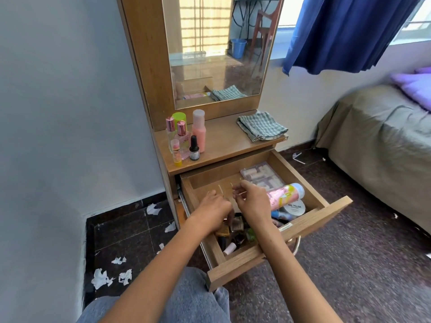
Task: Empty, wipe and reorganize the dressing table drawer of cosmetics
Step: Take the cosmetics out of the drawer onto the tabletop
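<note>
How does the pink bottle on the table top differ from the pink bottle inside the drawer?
The pink bottle on the table top stands upright; the pink bottle in the drawer lies on its side. The first is plain pink with a pinkish cap; the second carries printed patterns and a pale blue cap. Both are tall, cylindrical cosmetic bottles.

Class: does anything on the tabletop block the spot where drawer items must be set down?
Partly. Bottles crowd the tabletop's left end and a folded checked cloth covers its right; the bare middle stays free.
</note>
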`<move>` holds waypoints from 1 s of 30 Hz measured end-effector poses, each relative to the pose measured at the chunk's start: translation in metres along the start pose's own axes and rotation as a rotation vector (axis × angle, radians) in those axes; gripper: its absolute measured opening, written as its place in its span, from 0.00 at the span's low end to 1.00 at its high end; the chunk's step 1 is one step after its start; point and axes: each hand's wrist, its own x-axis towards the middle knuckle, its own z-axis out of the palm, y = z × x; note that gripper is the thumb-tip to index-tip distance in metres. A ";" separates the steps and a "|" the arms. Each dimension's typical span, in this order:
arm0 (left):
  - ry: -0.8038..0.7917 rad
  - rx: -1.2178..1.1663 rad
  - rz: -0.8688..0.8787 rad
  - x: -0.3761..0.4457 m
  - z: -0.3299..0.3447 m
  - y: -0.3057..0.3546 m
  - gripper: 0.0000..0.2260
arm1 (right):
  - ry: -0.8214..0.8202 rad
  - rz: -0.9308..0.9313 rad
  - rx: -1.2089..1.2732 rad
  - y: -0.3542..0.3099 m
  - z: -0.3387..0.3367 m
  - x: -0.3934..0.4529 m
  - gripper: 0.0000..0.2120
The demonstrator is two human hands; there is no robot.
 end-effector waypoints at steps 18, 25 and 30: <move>-0.102 0.019 0.174 0.009 -0.012 -0.008 0.12 | 0.067 0.086 0.064 -0.002 0.001 0.003 0.09; -0.048 0.026 0.146 0.017 -0.008 -0.010 0.09 | 0.081 0.089 0.081 -0.001 0.001 0.003 0.09; 0.018 -0.017 0.102 0.020 -0.004 -0.008 0.08 | 0.098 0.085 0.100 -0.001 0.000 0.003 0.09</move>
